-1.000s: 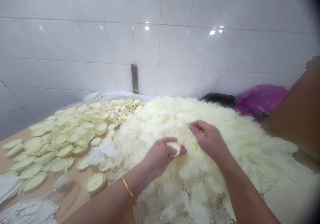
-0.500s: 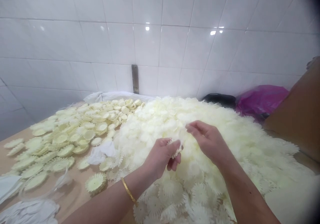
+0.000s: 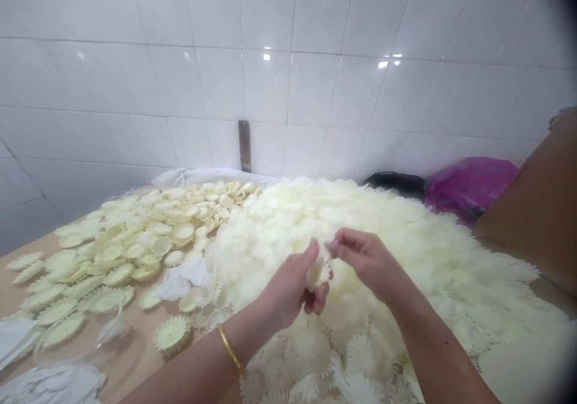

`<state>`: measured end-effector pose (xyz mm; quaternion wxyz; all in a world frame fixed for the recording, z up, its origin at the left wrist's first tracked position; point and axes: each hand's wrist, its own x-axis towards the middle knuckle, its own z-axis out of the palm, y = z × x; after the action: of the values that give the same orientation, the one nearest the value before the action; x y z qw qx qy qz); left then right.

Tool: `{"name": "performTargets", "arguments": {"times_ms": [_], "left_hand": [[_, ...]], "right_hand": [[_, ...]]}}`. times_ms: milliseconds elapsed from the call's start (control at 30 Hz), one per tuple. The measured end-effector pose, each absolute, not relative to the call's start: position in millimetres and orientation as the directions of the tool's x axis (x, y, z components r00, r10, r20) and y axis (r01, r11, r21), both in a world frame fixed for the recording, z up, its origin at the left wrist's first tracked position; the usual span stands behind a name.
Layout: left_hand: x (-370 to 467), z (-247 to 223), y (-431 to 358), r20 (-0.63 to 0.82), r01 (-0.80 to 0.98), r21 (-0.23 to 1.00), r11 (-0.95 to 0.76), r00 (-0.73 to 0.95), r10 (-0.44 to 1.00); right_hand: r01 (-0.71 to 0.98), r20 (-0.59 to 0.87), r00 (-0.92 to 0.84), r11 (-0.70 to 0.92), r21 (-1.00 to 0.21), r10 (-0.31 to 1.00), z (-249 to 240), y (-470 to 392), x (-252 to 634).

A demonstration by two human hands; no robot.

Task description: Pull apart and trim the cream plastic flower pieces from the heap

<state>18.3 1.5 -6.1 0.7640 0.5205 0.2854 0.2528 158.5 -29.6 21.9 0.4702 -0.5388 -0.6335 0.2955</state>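
In front of the big heap, my left hand [image 3: 300, 284] is closed around a small stack of pale cream fringed petal discs [image 3: 318, 272], its thumb raised along the upper edge. My right hand [image 3: 360, 257] is just to the right, thumb and forefinger pinched at the edge of a thin whitish petal disc [image 3: 323, 249] at the top of that stack. The fingers partly hide how many discs there are. Below and behind both hands spreads a large loose heap of fringed petal discs [image 3: 279, 217].
Thicker stacked discs [image 3: 121, 250] cover the left of the brown table [image 3: 139, 347]. A crumpled white cloth [image 3: 184, 278] lies between the piles, and more white cloth [image 3: 54, 383] at front left. A black object [image 3: 394, 183] and a magenta bag [image 3: 471, 181] sit by the tiled wall [image 3: 265, 85].
My right hand has come down and slightly left, its fingertips now meeting the discs. My left hand has turned, its thumb lifting so more of the stack shows.
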Motion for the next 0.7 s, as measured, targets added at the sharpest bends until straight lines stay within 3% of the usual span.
{"name": "performTargets", "arguments": {"times_ms": [100, 267, 433, 500, 700], "left_hand": [[19.3, -6.0, 3.4, -0.099, -0.156, 0.940, 0.305, 0.730, 0.676], [21.4, -7.5, 3.9, -0.097, -0.202, 0.924, 0.325, 0.698, 0.709], [17.0, -6.8, -2.9, -0.150, -0.130, 0.936, 0.327, 0.695, 0.704], [15.9, -6.3, -3.8, -0.127, -0.140, 0.940, 0.310, 0.703, 0.700], [20.1, -11.5, -0.7, -0.118, -0.186, 0.917, 0.353, 0.719, 0.685]], "right_hand": [[0.485, 0.332, 0.187, 0.207, -0.850, 0.925, 18.7, -27.7, 150.6], [0.651, 0.410, 0.264, 0.152, -0.744, 0.873, 10.9, -23.8, 140.6], [0.820, 0.558, 0.490, -0.137, -0.556, 0.670, 9.5, -20.8, 175.4], [0.836, 0.545, 0.499, -0.210, -0.507, 0.674, 12.9, -22.3, 189.2], [0.870, 0.531, 0.390, -0.113, -0.479, 0.752, 19.5, -27.7, 189.2]]}}
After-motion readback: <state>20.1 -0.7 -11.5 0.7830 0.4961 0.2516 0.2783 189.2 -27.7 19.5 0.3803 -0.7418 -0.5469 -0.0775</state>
